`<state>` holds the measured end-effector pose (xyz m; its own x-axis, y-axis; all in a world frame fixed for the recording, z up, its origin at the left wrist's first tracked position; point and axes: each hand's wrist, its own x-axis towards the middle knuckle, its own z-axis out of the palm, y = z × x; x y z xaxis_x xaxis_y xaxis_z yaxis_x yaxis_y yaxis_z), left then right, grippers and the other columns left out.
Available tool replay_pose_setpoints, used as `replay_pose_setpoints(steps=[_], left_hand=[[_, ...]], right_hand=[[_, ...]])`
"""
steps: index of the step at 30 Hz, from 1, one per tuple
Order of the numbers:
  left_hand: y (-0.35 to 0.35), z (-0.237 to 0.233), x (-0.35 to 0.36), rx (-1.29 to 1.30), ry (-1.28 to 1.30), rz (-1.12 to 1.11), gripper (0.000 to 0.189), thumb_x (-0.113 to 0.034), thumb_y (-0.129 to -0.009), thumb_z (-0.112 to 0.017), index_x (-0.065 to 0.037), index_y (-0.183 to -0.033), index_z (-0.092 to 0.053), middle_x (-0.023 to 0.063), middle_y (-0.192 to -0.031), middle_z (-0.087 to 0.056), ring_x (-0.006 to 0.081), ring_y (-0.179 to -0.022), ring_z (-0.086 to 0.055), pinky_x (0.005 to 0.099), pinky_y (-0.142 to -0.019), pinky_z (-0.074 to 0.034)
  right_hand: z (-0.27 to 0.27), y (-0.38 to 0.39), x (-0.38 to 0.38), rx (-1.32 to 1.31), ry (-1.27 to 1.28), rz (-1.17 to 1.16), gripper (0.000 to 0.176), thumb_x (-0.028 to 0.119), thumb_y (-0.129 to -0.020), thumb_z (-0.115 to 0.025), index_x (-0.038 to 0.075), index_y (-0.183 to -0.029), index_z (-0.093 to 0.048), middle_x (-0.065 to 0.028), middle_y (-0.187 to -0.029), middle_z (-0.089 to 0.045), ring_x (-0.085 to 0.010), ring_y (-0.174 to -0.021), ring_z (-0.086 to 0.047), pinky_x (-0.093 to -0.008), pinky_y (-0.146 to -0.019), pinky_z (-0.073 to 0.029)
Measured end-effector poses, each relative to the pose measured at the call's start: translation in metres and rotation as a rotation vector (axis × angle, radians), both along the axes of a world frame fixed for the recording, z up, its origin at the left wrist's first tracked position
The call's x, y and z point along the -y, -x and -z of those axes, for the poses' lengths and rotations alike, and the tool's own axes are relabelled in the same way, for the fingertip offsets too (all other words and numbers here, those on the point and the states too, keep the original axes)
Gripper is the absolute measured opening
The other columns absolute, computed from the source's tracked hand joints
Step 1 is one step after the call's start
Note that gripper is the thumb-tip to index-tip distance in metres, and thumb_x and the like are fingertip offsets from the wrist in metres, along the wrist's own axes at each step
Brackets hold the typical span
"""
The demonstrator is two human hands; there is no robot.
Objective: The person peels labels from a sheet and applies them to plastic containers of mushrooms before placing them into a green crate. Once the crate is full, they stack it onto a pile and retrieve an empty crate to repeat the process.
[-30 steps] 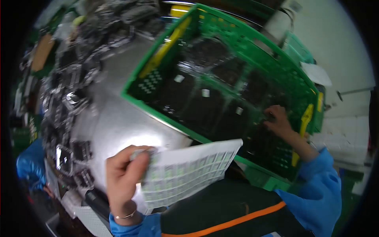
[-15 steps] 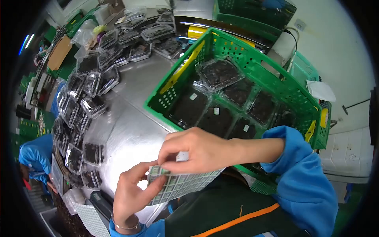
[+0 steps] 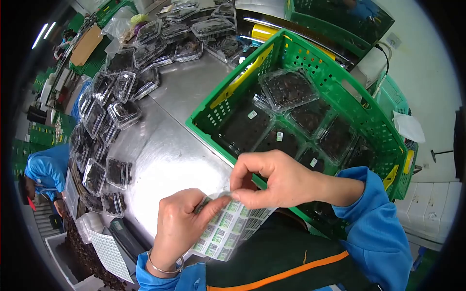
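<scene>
A sheet of small green-and-white printed labels (image 3: 221, 235) is held in front of my body. Fingers and thumb of my left hand (image 3: 187, 218) are closed on its upper left edge. My right hand (image 3: 267, 182) is pinched at the sheet's top corner, its fingertips close to my left thumb; whether a loose label is between them is too small to tell. Beyond my right hand stands a green crate (image 3: 213, 140) with clear lidded boxes of dark contents. Several of these boxes bear a small white label (image 3: 279, 137), and one box (image 3: 290, 88) lies tilted on top of the others.
Many clear boxes (image 3: 125, 114) of dark contents lie along the left and back of the metal table (image 3: 179, 92). At the lower left are a white sheet (image 3: 110, 252) and a dark device (image 3: 127, 237). A person in blue (image 3: 46, 167) bends at the far left.
The label sheet has turned so its printed face shows. My right hand has moved right, and the white label seen at its fingers is no longer visible. The whole view has shifted slightly.
</scene>
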<state>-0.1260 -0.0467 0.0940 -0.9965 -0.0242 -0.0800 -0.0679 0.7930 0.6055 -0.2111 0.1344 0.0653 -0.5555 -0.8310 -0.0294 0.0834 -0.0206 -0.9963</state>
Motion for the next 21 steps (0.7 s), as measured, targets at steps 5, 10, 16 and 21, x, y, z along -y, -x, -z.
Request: replay_pose_setpoints(steps=[5,10,16,21], left_hand=[[-0.003,-0.006,-0.002,-0.063,-0.008,0.003,0.035,-0.023,-0.060,-0.076,0.000,-0.050,-0.052,0.0091,-0.045,-0.046,0.0219,-0.039,-0.044,0.0301,-0.039,-0.033],[-0.010,-0.011,0.002,-0.046,0.000,-0.057,0.030,-0.018,-0.057,-0.077,0.000,-0.051,-0.054,0.0088,-0.045,-0.047,0.0221,-0.040,-0.044,0.0300,-0.040,-0.033],[-0.021,-0.006,0.027,-0.010,-0.221,-0.280,0.037,-0.017,-0.060,-0.076,0.001,-0.049,-0.046,0.0011,-0.046,-0.043,0.0057,-0.045,-0.033,0.0254,-0.041,-0.022],[-0.036,-0.002,0.039,-0.022,-0.685,-0.346,0.037,-0.028,-0.069,-0.071,0.005,-0.080,-0.059,0.0012,-0.066,-0.057,0.0059,-0.059,-0.049,0.0190,-0.055,-0.037]], right_hand=[[0.001,0.003,-0.009,0.199,0.089,-0.030,0.011,0.007,-0.076,-0.060,0.001,-0.083,-0.056,0.0003,-0.074,-0.057,-0.0040,-0.067,-0.051,-0.0206,-0.059,-0.043],[0.018,0.107,-0.069,0.402,0.083,0.319,0.015,0.012,-0.081,-0.055,0.001,-0.091,-0.056,-0.0016,-0.070,-0.054,-0.0065,-0.055,-0.051,-0.0212,-0.052,-0.044],[0.095,0.198,-0.128,-0.071,-0.453,0.615,0.024,0.015,-0.076,-0.065,0.002,-0.092,-0.054,-0.0009,-0.073,-0.053,-0.0082,-0.056,-0.045,-0.0217,-0.052,-0.038],[0.145,0.184,-0.163,-0.806,-0.987,0.940,0.048,0.036,-0.070,-0.068,-0.002,-0.095,-0.052,-0.0118,-0.079,-0.054,-0.0204,-0.068,-0.052,-0.0317,-0.060,-0.043]])
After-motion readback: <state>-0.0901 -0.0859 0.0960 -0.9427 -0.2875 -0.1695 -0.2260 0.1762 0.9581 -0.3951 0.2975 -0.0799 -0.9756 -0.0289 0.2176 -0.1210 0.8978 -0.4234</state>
